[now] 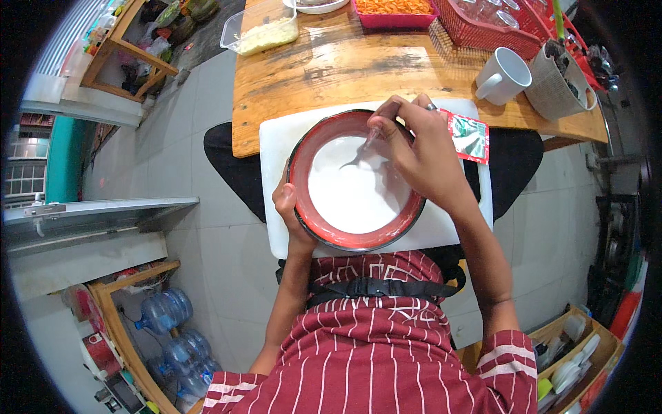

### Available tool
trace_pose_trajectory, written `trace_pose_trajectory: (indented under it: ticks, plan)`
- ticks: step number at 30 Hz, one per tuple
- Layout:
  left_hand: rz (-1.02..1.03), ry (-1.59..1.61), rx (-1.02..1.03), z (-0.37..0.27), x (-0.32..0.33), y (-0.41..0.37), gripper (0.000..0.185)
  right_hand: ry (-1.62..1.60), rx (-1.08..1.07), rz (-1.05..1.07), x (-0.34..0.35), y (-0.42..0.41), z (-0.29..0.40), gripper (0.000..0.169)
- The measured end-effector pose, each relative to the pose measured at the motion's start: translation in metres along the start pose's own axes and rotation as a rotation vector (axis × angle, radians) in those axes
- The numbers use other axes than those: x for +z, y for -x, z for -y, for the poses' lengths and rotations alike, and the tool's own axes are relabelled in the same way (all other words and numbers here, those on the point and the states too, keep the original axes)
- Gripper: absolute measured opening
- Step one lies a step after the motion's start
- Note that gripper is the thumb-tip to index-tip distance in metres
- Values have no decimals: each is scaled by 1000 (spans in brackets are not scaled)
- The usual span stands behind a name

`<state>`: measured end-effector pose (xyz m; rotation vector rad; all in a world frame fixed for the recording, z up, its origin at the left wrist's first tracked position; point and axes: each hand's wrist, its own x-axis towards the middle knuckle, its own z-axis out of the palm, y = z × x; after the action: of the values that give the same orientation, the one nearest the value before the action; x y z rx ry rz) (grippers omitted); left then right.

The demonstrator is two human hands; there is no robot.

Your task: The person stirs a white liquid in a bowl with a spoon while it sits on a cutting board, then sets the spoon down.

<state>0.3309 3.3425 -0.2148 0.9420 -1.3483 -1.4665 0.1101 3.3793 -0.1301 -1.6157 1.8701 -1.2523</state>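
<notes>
A red bowl with a black rim [341,239] holds a smooth white liquid [351,196]. It rests over a white cutting board [279,227], which lies partly on the table's near edge. My left hand [295,217] grips the bowl's left side, with the thumb on the rim. My right hand [419,145] is over the bowl's upper right, closed on the handle of a spoon [373,135] whose lower end dips into the liquid. Partly behind my right hand, a red, white and green sachet [469,138] lies at the board's right side.
On the wooden table [331,72] stand a white mug [502,76], a woven pot [556,85], a red basket of clear glasses [481,26], a pink tray of chopped orange food [395,19] and a clear container of pale shreds [264,36]. Large blue water bottles [165,310] are at lower left.
</notes>
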Motion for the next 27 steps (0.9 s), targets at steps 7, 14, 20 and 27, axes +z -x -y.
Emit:
trace_pose_trajectory:
  ticks: [7, 14, 20, 27]
  plan:
    - [-10, 58, -51, 3, -1, -2, 76, 196, -112, -162, -6, 11, 1, 11]
    - [11, 114, -75, -1, 2, -1, 75, 334, -129, -120, -23, 15, 4, 13]
    - [0, 124, -29, 6, -2, -2, 71, 346, -95, -111, -24, 17, -1, 14]
    - [2, 121, -66, 7, -1, -3, 76, 342, -90, -122, -25, 28, -1, 17]
